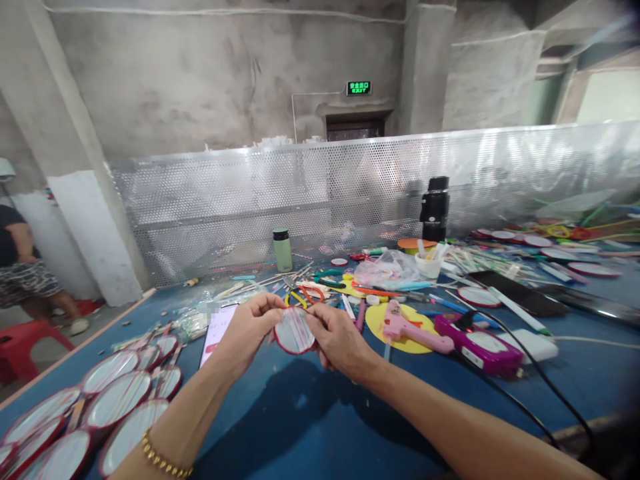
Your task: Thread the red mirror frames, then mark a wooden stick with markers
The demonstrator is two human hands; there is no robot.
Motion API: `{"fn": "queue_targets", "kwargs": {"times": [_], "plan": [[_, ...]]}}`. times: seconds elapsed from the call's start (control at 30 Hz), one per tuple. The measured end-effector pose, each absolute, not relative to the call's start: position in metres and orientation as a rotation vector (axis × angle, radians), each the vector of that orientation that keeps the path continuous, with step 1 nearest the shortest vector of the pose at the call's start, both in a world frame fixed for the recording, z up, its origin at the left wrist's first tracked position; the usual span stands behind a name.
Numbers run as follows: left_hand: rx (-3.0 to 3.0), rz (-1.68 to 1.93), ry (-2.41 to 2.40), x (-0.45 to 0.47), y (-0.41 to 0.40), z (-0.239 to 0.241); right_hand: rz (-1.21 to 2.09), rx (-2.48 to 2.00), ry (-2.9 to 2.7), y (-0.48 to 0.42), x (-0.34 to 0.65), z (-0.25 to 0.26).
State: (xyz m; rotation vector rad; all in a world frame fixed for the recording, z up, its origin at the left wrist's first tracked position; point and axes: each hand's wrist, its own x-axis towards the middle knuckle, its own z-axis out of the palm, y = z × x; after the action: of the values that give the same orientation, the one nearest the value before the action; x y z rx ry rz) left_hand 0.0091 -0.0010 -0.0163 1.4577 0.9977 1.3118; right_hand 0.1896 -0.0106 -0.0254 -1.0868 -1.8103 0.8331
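Both of my hands hold a small round disc (294,331) with a red rim and a pale striped face, above the blue table (300,413). My left hand (250,330) pinches its left and top edge. My right hand (337,340) grips its right edge with curled fingers. A gold bead bracelet (163,459) sits on my left wrist. Just behind the disc lie yellow-handled scissors (300,297).
Several finished red-rimmed discs (115,400) lie at the lower left. A phone (217,328) lies behind my left hand. A pink glue gun (407,328) on yellow paper, a purple box (477,345), black cables, a green flask (283,250), a black bottle (434,208) and craft sticks crowd the right. A perforated metal screen (350,187) backs the table. A person stands far left by a red stool (23,343).
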Motion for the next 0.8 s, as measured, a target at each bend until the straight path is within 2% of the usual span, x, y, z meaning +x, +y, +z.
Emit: {"fn": "queue_targets", "kwargs": {"times": [0.8], "plan": [[1.479,1.319,0.99,0.012,-0.0061,-0.0139,0.827,-1.044,-1.805,-0.0095,0.1899,-0.0288]]}}
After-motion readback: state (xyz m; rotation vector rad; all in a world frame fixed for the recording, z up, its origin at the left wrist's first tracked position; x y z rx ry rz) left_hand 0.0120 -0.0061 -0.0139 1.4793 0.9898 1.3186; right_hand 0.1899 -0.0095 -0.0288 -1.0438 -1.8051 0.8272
